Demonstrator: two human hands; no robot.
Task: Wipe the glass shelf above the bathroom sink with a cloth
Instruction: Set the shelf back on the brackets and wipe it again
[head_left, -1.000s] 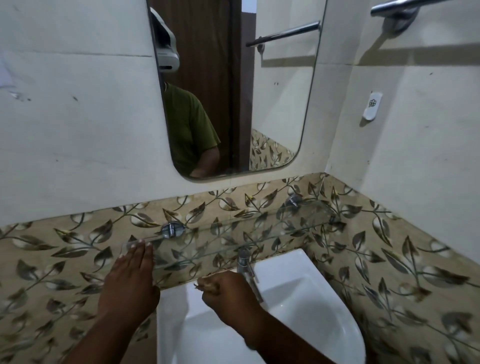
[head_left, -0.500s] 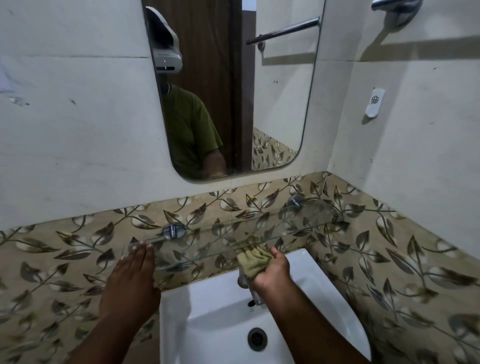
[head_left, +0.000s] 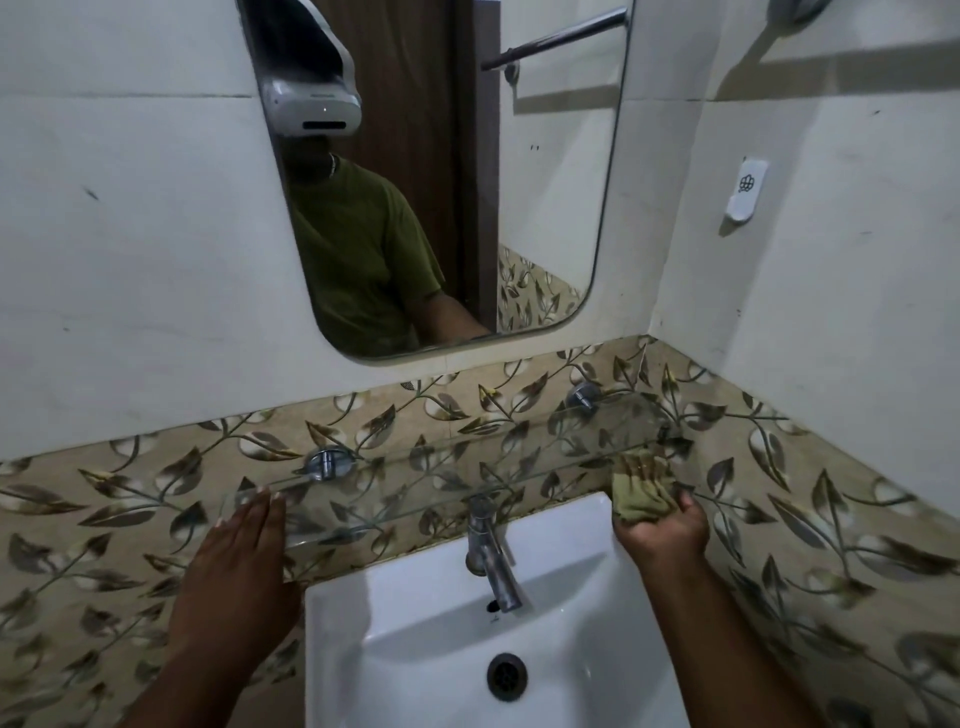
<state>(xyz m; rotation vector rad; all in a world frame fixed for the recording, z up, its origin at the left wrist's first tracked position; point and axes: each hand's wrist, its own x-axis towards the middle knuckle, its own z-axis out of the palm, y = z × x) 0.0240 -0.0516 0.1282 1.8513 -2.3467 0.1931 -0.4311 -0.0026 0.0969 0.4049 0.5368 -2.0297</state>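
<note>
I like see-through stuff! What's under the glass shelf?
Below the glass shelf are the tap and white sink. Leaf tiles show through it. The left hand hides its left end.

I am seeing the left hand lying flat on the glass shelf's left end while the right hand is pressing a bunched yellow-green cloth against its right end, above the white sink and tap.

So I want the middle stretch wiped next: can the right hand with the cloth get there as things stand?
Probably yes. The right hand holds the cloth at the right end of the glass shelf, and nothing stands on the glass. The left hand rests only on the left end; the tap sits below.
</note>
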